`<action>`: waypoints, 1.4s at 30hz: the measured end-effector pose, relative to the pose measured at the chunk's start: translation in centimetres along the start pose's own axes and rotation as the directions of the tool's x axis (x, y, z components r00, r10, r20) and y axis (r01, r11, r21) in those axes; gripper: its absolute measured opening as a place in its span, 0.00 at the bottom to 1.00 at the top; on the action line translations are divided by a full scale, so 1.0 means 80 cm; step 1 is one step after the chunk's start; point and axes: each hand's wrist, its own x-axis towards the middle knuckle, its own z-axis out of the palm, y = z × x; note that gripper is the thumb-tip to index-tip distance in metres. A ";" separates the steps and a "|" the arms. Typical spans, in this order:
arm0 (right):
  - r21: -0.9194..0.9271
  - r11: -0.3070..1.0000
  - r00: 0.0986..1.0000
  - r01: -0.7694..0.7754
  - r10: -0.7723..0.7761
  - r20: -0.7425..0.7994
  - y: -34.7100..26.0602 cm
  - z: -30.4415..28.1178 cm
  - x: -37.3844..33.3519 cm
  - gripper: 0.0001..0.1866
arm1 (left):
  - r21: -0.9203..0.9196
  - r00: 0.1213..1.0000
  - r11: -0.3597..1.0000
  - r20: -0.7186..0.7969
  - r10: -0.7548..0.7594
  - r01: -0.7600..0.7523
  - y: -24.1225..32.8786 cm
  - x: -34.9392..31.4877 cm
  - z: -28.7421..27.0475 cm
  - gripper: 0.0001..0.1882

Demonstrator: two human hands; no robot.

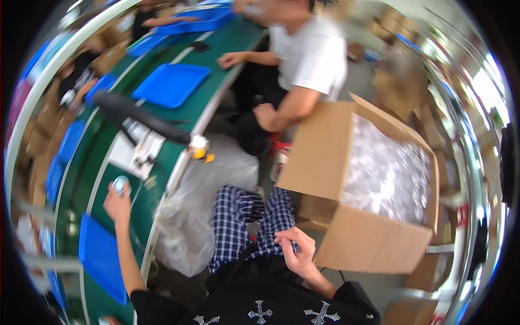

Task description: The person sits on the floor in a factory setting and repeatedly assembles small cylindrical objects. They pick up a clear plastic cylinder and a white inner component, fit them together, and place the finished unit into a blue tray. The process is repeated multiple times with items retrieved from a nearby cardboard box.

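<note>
Out over the green bench at the left, my left hand (116, 206) has its fingers closed round a small, round, shiny pale-blue item (121, 186); its exact kind is too small to tell. A blue tray (100, 260) lies on the bench just below that arm. Above my lap, near the flap of the cardboard box, my right hand (299, 250) is closed, the fingers curled in. Whether it pinches anything small is hidden. A white sheet (127, 154) with small dark parts lies on the bench beyond my left hand.
An open cardboard box (379, 238) full of clear plastic bags (384, 168) stands at my right. Clear plastic sheeting (187, 233) hangs by the bench edge. A co-worker in white (319, 54) sits ahead. A black arm-like tube (141, 116) spans the bench near another blue tray (170, 84).
</note>
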 end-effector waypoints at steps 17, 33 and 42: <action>-0.908 0.202 0.911 -0.368 -0.118 -0.395 0.133 -0.397 0.169 0.21 | -0.380 0.982 0.905 -0.059 0.182 -0.190 0.137 -0.100 -0.144 0.13; -0.852 0.489 0.825 -0.190 -0.390 -0.408 0.111 -0.323 0.129 0.26 | -0.927 0.920 0.368 0.078 0.384 -0.075 0.261 -0.177 -0.139 0.14; 0.348 0.886 0.951 -0.307 0.272 0.147 0.034 0.155 0.026 0.23 | -0.957 0.931 -0.163 0.181 0.317 0.241 0.256 -0.190 -0.152 0.34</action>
